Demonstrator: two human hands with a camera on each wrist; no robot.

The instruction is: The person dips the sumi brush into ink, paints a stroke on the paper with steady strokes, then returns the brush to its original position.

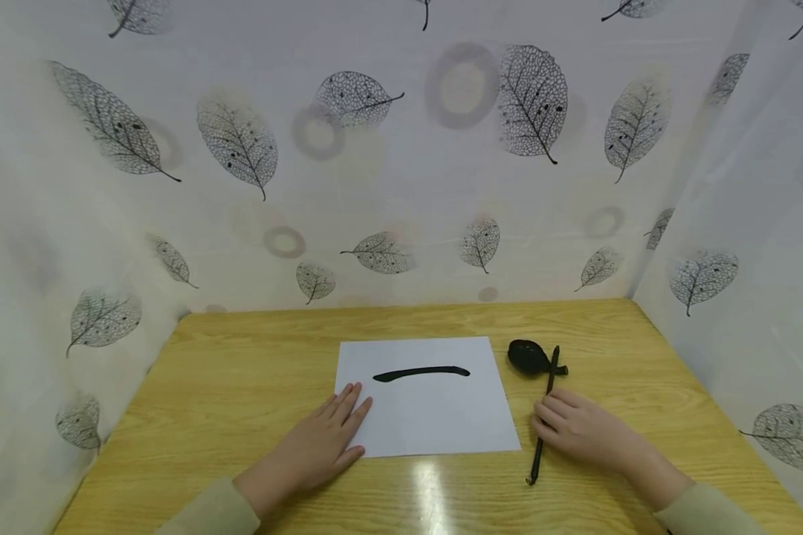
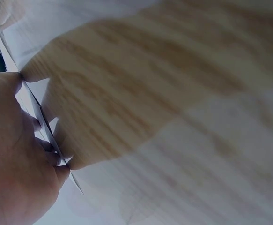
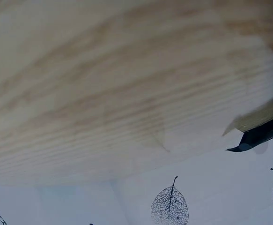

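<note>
A white paper sheet lies on the table, with a thick black horizontal stroke across its upper half. My left hand lies flat with spread fingers on the sheet's left edge. In the left wrist view, that hand meets the paper's edge. To the right of the sheet, my right hand holds a black brush by its middle, with the fingers over the shaft. The brush's far end lies across the short handle of a black ink dish. The right hand is not seen in its wrist view.
The wooden table has a glossy surface. Pale curtains with a leaf print hang behind it and along both sides. A dark pointed shape shows at the right edge of the right wrist view; I cannot tell which object it is.
</note>
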